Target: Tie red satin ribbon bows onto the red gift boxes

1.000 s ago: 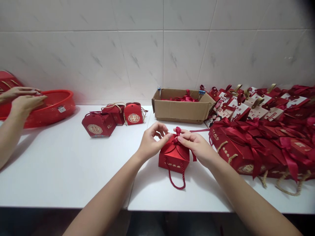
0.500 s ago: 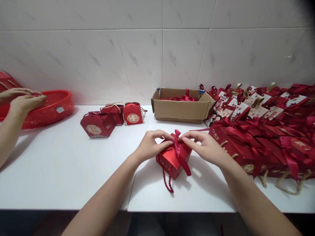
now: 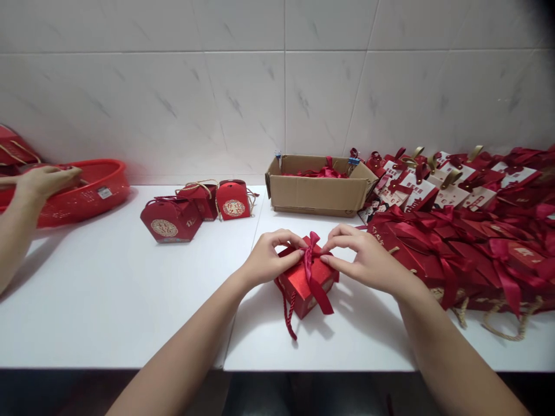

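Observation:
A small red gift box (image 3: pixel 299 283) lies tilted on the white table (image 3: pixel 108 300), its red cord handle (image 3: pixel 289 315) trailing toward me. A dark red ribbon (image 3: pixel 314 277) is tied at its top, one tail hanging down the front. My left hand (image 3: pixel 269 257) pinches the ribbon knot from the left with closed fingers. My right hand (image 3: pixel 364 257) pinches the same ribbon from the right, fingers curled.
A cardboard box (image 3: pixel 318 188) with red ribbons stands behind. Many finished red boxes (image 3: pixel 468 242) fill the right side. Three red boxes (image 3: pixel 173 216) sit at centre left. Another person's hand (image 3: pixel 41 182) rests at a red basin (image 3: pixel 95 188) on the far left.
The gift box has tipped over and turned, and the ribbon tail now hangs down its front. Both my hands moved lower and closer on the knot. The other person's far hand drew back.

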Demonstrator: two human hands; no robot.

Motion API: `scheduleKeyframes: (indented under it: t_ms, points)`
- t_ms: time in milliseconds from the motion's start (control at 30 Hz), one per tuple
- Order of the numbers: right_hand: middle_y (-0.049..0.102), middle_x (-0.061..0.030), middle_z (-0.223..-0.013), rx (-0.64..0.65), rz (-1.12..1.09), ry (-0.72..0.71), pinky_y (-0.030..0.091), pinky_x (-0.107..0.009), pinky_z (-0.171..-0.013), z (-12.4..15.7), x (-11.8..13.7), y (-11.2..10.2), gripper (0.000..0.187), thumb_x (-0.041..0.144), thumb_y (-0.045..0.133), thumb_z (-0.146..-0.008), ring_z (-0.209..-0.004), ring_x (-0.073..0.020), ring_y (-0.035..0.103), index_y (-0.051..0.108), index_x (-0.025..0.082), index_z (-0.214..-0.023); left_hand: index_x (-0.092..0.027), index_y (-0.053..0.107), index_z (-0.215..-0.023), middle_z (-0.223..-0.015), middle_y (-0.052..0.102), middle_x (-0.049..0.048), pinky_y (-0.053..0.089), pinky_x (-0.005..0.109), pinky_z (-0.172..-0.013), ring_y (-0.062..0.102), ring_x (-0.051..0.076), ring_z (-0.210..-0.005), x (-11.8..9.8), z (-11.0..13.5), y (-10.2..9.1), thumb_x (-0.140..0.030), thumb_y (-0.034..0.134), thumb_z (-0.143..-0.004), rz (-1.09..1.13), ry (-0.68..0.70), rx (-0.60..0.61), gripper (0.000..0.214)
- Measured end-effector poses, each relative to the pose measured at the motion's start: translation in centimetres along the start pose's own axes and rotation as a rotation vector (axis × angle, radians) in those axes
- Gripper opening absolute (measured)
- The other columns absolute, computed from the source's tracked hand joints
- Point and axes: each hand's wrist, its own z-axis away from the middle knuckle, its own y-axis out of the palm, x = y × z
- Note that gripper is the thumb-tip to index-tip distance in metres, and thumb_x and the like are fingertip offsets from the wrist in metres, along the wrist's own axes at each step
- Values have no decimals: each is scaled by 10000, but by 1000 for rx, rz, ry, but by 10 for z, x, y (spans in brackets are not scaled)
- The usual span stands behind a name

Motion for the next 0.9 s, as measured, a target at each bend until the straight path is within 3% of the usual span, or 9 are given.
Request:
scheduleKeyframes:
  t_ms: [200, 333, 400, 467, 533, 700, 900]
  points:
    - [596, 2, -709, 61, -76, 69, 404, -232, -584, 3, 6, -5, 179, 312, 536, -856, -635, -114, 540, 596, 179, -753, -171, 676, -814, -859, 663, 30, 477, 250, -722, 609, 133, -789, 0, 0, 2, -177, 576, -785, 13, -1, -6, 104]
    - [464, 29, -545, 103, -235, 145, 316, -212, -449, 4, 6, -5, 388, 432, 464, -882, -483, -79, 425, 520, 166, -606, -168, 672, -808, -846, 654, 35, 475, 257, -718, 609, 139, -791, 0, 0, 3, -171, 569, -783, 20, -6, -12, 105]
    - [471, 26, -567, -3, -287, 156, 334, -210, -462, 1, 4, -1, 374, 440, 460, -884, -505, -83, 436, 528, 166, -637, -162, 671, -804, -846, 651, 41, 477, 261, -727, 609, 141, -795, 0, 0, 2, -162, 570, -778, 29, 11, 4, 104]
    - [584, -12, -754, -85, -329, 132, 410, -221, -545, -3, 1, 3, 248, 417, 528, -854, -637, -111, 527, 592, 178, -844, -155, 671, -800, -848, 649, 47, 480, 265, -744, 609, 142, -799, -2, 1, 2, -158, 572, -776, 38, 37, 24, 102]
    - [619, -53, -966, -70, -377, 91, 460, -250, -644, -6, -1, 7, 268, 381, 583, -826, -789, -146, 577, 586, 202, -1025, -151, 673, -807, -850, 649, 51, 484, 271, -757, 608, 142, -802, -4, 2, 2, -164, 572, -781, 45, 57, 34, 105]
    - [608, -29, -776, -53, -439, 69, 461, -256, -640, -7, -2, 8, 144, 310, 604, -810, -716, -137, 570, 592, 167, -807, -148, 661, -833, -855, 651, 53, 503, 289, -763, 609, 147, -802, -4, 3, 0, -169, 557, -794, 74, 49, 34, 113]
    - [646, -44, -852, 42, -352, 8, 467, -263, -676, -4, -1, 1, 127, 215, 565, -822, -763, -147, 589, 650, 172, -906, -150, 608, -803, -839, 614, 36, 507, 313, -820, 583, 139, -807, -1, 2, -7, -96, 518, -768, 74, 49, 38, 111]
